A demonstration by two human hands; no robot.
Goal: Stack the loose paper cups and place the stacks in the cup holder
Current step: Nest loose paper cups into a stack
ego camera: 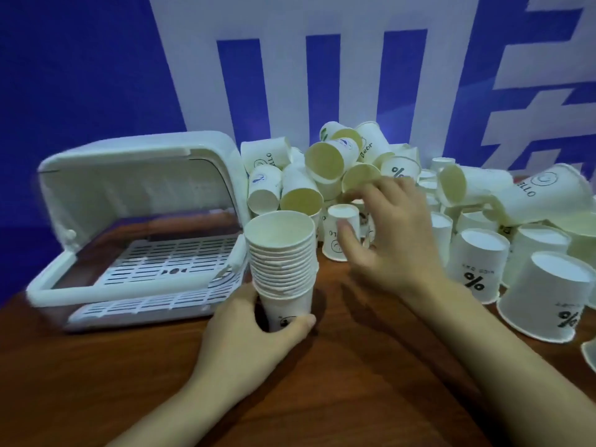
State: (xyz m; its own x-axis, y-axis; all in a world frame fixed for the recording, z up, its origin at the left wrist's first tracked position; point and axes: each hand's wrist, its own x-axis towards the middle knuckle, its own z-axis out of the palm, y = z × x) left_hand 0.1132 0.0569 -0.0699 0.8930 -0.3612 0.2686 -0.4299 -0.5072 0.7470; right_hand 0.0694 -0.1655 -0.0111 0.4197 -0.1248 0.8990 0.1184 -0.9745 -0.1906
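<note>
Hands first: left hand [254,327] grips the base of an upright cup stack [283,262] on the desk [322,398]; right hand [390,240], fingers spread loosely, touches an upturned cup [340,232]. Open cup holder [138,227] just left of stack. Loose cup pile [467,201] behind, right.

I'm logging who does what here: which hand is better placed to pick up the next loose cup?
The right hand. It is at an upside-down cup by the pile, thumb on its side, while the left hand grips the base of the upright stack, steadying it on the table.
</note>
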